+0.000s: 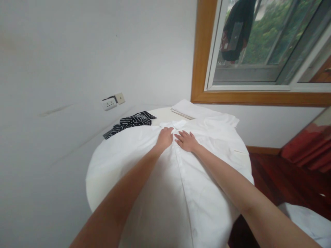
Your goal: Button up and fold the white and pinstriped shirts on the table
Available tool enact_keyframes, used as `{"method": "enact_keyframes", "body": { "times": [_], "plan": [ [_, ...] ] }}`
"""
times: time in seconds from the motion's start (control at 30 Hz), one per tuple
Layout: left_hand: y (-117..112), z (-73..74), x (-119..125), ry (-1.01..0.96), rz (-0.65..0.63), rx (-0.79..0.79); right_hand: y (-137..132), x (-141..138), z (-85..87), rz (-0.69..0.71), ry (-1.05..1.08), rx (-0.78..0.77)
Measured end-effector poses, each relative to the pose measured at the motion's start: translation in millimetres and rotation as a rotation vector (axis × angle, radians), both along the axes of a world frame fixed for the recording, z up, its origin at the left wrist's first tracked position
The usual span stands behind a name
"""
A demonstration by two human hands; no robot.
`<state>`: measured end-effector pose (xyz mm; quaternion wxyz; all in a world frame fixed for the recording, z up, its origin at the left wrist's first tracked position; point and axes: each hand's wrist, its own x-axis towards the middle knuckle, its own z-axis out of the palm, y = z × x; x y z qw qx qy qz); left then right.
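Observation:
A white shirt lies spread over a round, cream-coloured table, its collar at the far side and its front strip running down toward me. Just left of the top of that strip, my left hand has its fingers curled together on the fabric. To the right of the strip, my right hand rests flat on the shirt with its fingers spread. The near end of the shirt hangs over the table edge toward me.
A crumpled black-and-white striped cloth sits at the table's back left. Folded white fabric lies at the back right. A wall socket and a wood-framed window are beyond. Red fabric hangs at right.

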<state>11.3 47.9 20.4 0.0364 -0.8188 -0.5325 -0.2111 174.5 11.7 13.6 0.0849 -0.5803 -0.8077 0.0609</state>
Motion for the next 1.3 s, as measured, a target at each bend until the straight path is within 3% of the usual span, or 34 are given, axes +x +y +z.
{"method": "enact_keyframes", "body": {
  "times": [0.1,0.23,0.4,0.5,0.63,0.73,0.83,0.93,1.03,1.17,1.3],
  "plan": [
    [-12,-14.6,-5,0.112,-0.051,0.019,2,1,-1.9,0.008,-0.017,0.008],
    [-20,-24.1,-7,0.156,-0.01,0.013,0,4,-0.5,0.005,0.003,0.069],
    [-24,-19.0,-3,0.145,0.03,-0.004,-10,5,0.0,-0.135,-0.04,0.037],
    [-25,-5.2,-11,0.154,0.042,0.052,-14,5,-1.7,-0.149,-0.042,-0.007],
    [-16,28.8,-52,0.224,0.164,0.144,-17,5,-3.3,-0.146,-0.032,0.0],
    [-7,55.4,-99,0.294,0.334,0.138,-17,6,-3.3,-0.139,-0.013,0.012],
    [0,71.9,-148,0.394,0.425,0.093,-18,6,-3.0,-0.139,-0.005,0.016],
    [4,74.1,-188,0.471,0.45,0.0,-19,6,-2.8,-0.142,-0.006,0.014],
    [9,66.3,-215,0.503,0.393,-0.071,-19,6,-2.8,-0.146,-0.015,0.007],
    [17,59.6,-231,0.466,0.321,-0.05,-19,6,-2.9,-0.149,-0.015,0.002],
    [16,67.8,-243,0.493,0.409,-0.082,-19,7,-2.7,-0.147,-0.001,0.005]
  ]
}}
